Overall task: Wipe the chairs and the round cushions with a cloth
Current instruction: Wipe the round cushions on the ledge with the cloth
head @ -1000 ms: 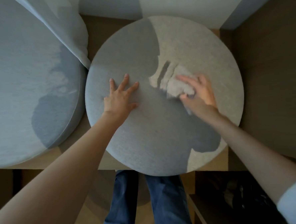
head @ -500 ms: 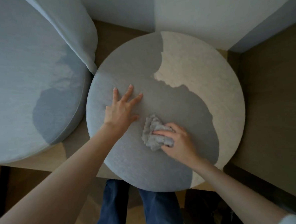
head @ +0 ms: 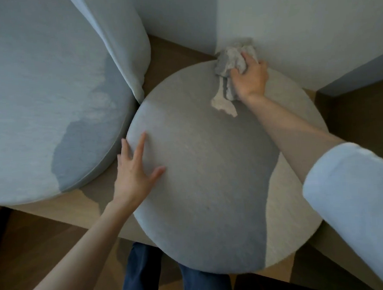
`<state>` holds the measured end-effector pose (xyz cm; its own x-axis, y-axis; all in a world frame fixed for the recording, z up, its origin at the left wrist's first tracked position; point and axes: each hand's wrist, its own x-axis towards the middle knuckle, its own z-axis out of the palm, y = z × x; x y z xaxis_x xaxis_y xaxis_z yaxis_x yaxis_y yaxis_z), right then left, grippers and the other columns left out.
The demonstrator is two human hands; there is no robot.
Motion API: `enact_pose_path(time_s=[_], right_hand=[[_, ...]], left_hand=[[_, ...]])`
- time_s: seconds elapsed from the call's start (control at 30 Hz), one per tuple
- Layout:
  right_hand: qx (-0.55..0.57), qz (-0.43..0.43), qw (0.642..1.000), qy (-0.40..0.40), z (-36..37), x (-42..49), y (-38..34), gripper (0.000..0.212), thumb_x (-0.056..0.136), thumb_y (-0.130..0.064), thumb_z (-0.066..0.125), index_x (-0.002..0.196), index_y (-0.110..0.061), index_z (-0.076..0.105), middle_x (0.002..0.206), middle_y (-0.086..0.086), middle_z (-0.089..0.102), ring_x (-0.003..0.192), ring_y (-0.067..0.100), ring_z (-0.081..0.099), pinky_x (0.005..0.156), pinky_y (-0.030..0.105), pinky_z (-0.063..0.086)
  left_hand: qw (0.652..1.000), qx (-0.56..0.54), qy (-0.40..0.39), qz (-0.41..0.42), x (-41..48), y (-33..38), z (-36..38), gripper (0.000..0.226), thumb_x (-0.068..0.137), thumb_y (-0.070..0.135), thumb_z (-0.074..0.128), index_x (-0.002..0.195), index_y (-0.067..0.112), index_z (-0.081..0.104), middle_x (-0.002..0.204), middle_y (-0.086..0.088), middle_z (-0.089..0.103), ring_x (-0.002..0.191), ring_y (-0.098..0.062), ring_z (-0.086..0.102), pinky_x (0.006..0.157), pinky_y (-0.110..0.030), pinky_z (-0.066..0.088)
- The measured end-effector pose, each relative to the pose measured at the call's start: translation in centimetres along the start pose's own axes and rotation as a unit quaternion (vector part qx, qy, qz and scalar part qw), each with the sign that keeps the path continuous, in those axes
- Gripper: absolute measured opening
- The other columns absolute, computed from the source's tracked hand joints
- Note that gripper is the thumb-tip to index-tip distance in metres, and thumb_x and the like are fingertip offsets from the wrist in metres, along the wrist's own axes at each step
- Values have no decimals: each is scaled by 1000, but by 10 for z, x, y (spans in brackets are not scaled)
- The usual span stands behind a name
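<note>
A large pale cushion (head: 37,98) fills the left side, lying on the wooden desk (head: 86,200), part of it in shadow. A light curtain (head: 121,37) hangs over its right edge, down to where the two cushions nearly meet.

The left grip (head: 135,170) lies wide and flat, fingers straight and spread, holding nothing. It presses on the left part of the round grey cushion (head: 210,177), its fingertips near that cushion's left rim.

Below, between the arms, the person's legs in blue jeans (head: 140,273) show past the cushion's near edge.

The cloth (head: 230,61), grey and crumpled, sits at the cushion's far rim, just where the white wall (head: 302,26) forms a corner. The right grip (head: 250,76) holds it, fingers curled over the bunched cloth. Most of the cloth bulges ahead and to the left of the fingers, touching the wall. A loose tail runs back along the left of the hand and lies on the cushion beside the wrist.

The right arm reaches across the cushion, with a pale blue sleeve (head: 355,197) pushed up at far right.
</note>
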<state>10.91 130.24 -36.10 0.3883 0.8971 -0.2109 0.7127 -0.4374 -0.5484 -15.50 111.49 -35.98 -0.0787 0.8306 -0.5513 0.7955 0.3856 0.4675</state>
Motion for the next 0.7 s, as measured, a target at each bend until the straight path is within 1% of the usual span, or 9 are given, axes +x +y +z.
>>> enact_pose_path(time_s=[0.07, 0.17, 0.3, 0.37, 0.4, 0.5, 0.6, 0.63, 0.7], right_hand=[[-23, -13, 1000, -2, 15, -2, -13, 51, 91, -28, 54, 140, -20, 46, 134, 17, 41, 124, 33, 43, 106, 28, 26], [-44, -137, 986, -80, 35, -28, -35, 47, 92, -25, 53, 138, -18, 48, 137, 17, 41, 125, 32, 42, 106, 31, 30], [-57, -306, 923, -227, 69, -96, -70, 47, 87, -22, 58, 134, -18, 53, 133, 15, 44, 120, 32, 44, 102, 33, 33], [-87, -356, 894, -259, 73, -107, -71, 50, 86, -22, 59, 136, -19, 51, 133, 15, 43, 118, 32, 45, 99, 32, 33], [-90, -365, 891, -253, 68, -101, -67, 50, 88, -23, 58, 137, -20, 50, 133, 14, 42, 118, 31, 44, 98, 30, 34], [-71, -283, 946, -142, 41, -53, -41, 50, 90, -24, 55, 139, -18, 45, 135, 14, 41, 120, 24, 40, 97, 16, 30], [-122, -133, 983, -28, 17, -7, -22, 49, 89, -26, 53, 137, -17, 47, 135, 20, 37, 124, 36, 36, 102, 29, 26], [-121, -100, 987, -24, 18, -2, -23, 47, 89, -26, 53, 135, -16, 50, 135, 20, 37, 124, 38, 36, 101, 31, 27], [-115, -99, 987, -44, 32, -8, -33, 44, 90, -25, 53, 133, -13, 53, 136, 21, 39, 124, 37, 39, 102, 32, 28]], left_hand=[[997, -60, 1, -45, -2, -5, 3, 101, 77, 53, 69, 149, 43, -2, 160, -5, -9, 145, -33, 15, 110, -54, 32], [995, -83, 14, -59, 4, -11, 2, 111, 72, 52, 74, 151, 37, -2, 161, 1, -2, 144, -24, 20, 113, -46, 25], [994, -96, 2, -44, 7, -22, -6, 108, 73, 46, 77, 151, 36, 4, 160, 9, 7, 146, -11, 13, 115, -33, 18], [994, -105, -5, -34, 7, -25, -10, 105, 75, 39, 78, 152, 33, 6, 160, 8, 8, 146, -9, 10, 113, -28, 16], [994, -108, -8, -29, 7, -25, -11, 104, 76, 36, 78, 152, 32, 7, 160, 6, 9, 146, -8, 10, 113, -25, 15], [992, -119, -16, -26, 7, -23, -15, 102, 78, 31, 77, 152, 31, 8, 160, 3, 11, 146, -13, 13, 116, -31, 16], [990, -134, -9, -47, 6, -23, -18, 99, 78, 28, 77, 152, 33, 12, 159, 3, 19, 143, -19, 23, 116, -42, 24], [988, -141, -8, -54, 6, -24, -19, 98, 78, 27, 77, 152, 34, 14, 158, 4, 21, 143, -20, 25, 115, -43, 26], [986, -155, -14, -62, 7, -26, -20, 98, 78, 24, 78, 151, 35, 15, 157, 6, 22, 142, -19, 27, 115, -44, 28]])
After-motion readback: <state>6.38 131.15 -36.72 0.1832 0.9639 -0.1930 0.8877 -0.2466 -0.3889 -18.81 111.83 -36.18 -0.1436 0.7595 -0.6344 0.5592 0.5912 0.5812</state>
